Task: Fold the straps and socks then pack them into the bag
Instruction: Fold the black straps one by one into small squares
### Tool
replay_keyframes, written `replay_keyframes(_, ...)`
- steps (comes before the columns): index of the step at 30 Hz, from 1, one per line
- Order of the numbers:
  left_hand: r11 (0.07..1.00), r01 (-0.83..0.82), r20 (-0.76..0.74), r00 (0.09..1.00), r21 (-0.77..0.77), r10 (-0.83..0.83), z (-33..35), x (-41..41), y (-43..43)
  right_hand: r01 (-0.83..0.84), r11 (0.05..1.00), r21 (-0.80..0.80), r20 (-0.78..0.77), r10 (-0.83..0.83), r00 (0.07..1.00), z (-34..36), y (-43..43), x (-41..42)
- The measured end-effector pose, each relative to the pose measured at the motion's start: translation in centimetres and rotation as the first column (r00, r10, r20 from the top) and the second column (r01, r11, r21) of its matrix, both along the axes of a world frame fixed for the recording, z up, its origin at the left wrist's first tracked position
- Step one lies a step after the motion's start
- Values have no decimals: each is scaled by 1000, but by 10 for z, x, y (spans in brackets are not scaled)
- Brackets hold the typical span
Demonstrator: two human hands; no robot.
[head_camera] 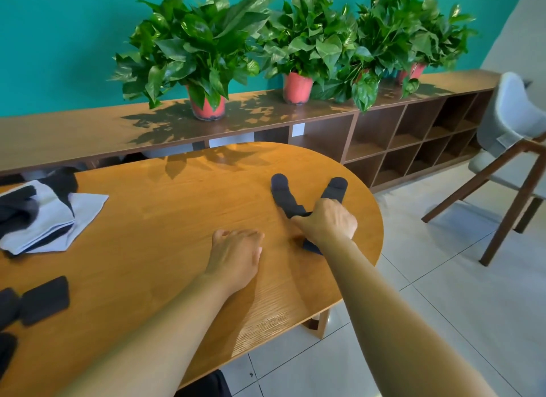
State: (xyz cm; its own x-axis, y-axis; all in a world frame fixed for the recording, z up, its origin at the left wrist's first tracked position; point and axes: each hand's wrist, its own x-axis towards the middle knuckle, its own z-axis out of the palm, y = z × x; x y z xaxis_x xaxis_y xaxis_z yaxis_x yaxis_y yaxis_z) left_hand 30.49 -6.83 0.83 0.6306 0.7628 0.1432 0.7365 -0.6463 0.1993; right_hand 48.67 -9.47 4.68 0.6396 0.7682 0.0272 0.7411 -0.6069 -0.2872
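A long dark strap [284,196] lies in a V on the right part of the wooden table [165,207], its two rounded ends pointing away from me. My right hand [326,222] covers the bend of the V and grips the strap there. My left hand [236,256] rests flat on the table to the left of it, fingers straight, holding nothing. A pale blue bag [63,219] with dark items in it lies at the table's left side. Folded dark pieces [44,300] lie at the near left edge.
Behind the table runs a long wooden shelf unit [407,136] carrying several potted plants [204,59] in red pots. A grey chair with wooden legs [514,148] stands on the tiled floor at the right. The table's rounded right edge is close to my right hand.
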Motion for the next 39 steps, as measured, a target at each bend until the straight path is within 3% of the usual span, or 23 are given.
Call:
replay_keyframes(19,936,-351,69,933,-37,353,-22,-179,-5,-362,928,-91,-18,362,932,-49,-13,-215)
replay_keyframes(25,944,-325,204,921,-60,331,-19,-209,-10,-355,928,113,-247,372,895,-40,-7,-192)
replay_keyframes(28,979,-184,293,935,-86,201,-16,-205,-26,-503,799,329,-233,585,776,-48,-3,-177)
replay_keyframes(31,997,-6,230,973,-79,24,-25,-195,-44,-652,659,375,-149,737,659,-59,-4,-177)
replay_keyframes(34,996,67,163,985,-66,-55,-39,-200,-46,-744,588,317,-134,804,579,-64,-8,-179)
replay_keyframes(39,995,95,130,987,-31,-91,-41,-218,-41,-875,478,76,-95,877,471,-68,-9,-190)
